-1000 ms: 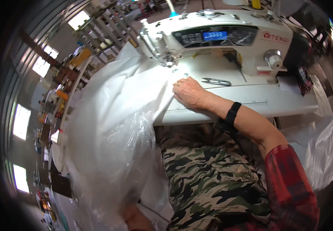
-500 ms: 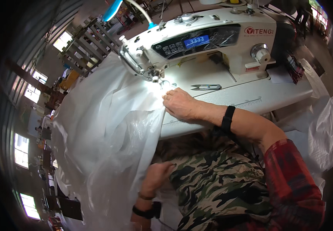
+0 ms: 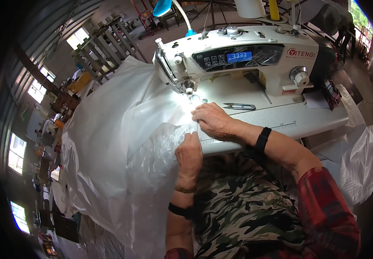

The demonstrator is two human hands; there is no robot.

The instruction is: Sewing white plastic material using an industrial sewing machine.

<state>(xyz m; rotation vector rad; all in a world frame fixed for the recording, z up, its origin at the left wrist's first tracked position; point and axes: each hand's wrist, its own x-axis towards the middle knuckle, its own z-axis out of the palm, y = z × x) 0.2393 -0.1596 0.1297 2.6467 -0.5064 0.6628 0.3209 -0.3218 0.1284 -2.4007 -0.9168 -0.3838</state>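
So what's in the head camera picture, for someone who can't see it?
Two bare hands, left hand and right hand, press white plastic sheeting flat at a white sewing machine. Small thread snips lie on the machine table.

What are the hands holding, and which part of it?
Both hold the white plastic sheet. The left hand grips its crinkled near edge at the table's front; the right hand presses it flat beside the sewing machine needle.
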